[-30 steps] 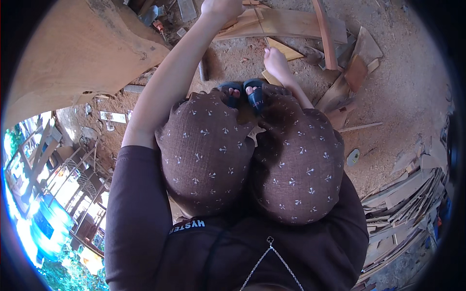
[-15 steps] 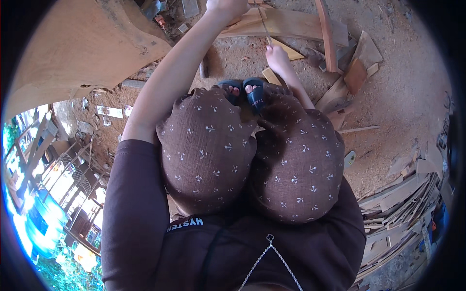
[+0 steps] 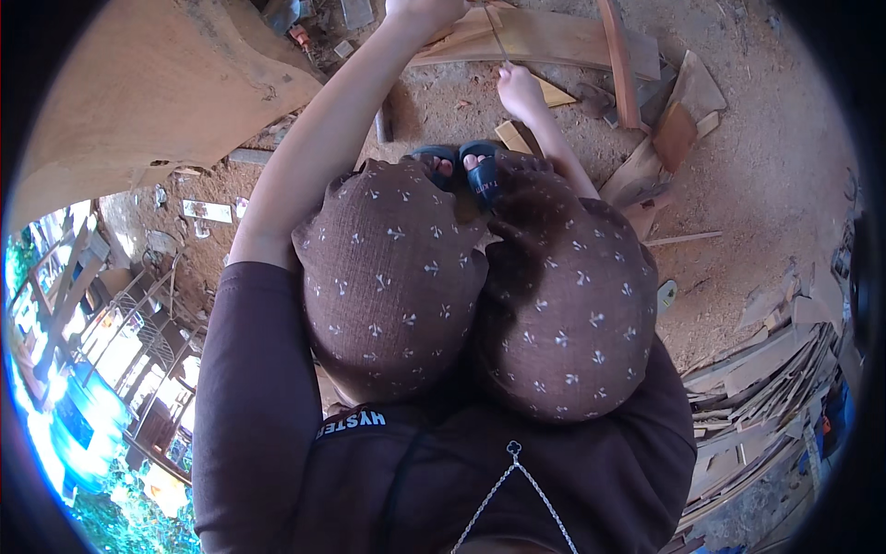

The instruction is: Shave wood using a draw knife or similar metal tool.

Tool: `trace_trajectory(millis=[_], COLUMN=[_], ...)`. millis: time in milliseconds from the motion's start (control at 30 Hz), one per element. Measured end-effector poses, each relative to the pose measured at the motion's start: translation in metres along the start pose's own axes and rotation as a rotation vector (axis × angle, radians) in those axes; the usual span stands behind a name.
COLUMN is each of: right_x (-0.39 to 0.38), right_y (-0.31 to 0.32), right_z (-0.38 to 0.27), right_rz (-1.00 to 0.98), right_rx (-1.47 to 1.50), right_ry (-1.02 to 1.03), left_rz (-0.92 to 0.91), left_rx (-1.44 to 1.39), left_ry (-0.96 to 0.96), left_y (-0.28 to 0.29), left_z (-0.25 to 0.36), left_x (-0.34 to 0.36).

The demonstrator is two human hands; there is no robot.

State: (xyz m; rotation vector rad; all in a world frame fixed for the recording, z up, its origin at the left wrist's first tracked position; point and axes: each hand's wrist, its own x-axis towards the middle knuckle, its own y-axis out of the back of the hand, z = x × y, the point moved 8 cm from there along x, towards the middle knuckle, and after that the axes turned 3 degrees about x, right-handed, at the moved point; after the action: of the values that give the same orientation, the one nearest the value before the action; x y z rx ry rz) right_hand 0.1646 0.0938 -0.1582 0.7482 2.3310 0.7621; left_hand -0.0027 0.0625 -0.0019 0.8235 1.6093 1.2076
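My right hand is beyond my right knee, its fingers closed round the near end of a thin, straight tool. The tool's far part lies across a pale wooden board; its exact kind is too small to tell. At the top edge, my left hand is over a smaller wood piece at the board's left part. Its fingers are mostly cut off by the picture's edge, so their grip is hidden. I sit with knees raised, in brown patterned trousers, and dark sandals show between them.
A large curved wooden slab stands at the left. A reddish wooden strip crosses the board's right part, near wood offcuts. Thin wood scraps are piled at the lower right. A small wood block lies near my feet.
My right hand has moved slightly away from me, along the tool's direction toward the board. My left hand stays in nearly the same place at the top edge.
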Motion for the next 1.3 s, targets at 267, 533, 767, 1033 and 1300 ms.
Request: trace_trajectory(millis=[267, 533, 767, 1033, 1300], right_x=[-0.021, -0.029, -0.046, -0.049, -0.071], right_y=[-0.009, 0.007, 0.011, 0.013, 0.022], right_z=[-0.011, -0.017, -0.012, -0.015, 0.026], right_rz=[-0.076, -0.037, -0.014, -0.005, -0.015], right_rx=[-0.021, -0.046, -0.041, -0.266, -0.299], right_ry=[-0.159, -0.155, -0.041, -0.065, 0.019], left_rz=[-0.148, 0.111, 0.065, 0.063, -0.117], left_rx=[-0.299, -0.377, -0.483, -0.558, -0.496], left_ry=[0.267, 0.105, -0.045, 0.040, 0.057], left_y=[-0.022, -0.025, -0.053, -0.060, -0.054], left_z=[-0.026, 0.048, 0.084, 0.071, 0.085], left_x=[-0.006, -0.059, -0.073, -0.073, -0.061])
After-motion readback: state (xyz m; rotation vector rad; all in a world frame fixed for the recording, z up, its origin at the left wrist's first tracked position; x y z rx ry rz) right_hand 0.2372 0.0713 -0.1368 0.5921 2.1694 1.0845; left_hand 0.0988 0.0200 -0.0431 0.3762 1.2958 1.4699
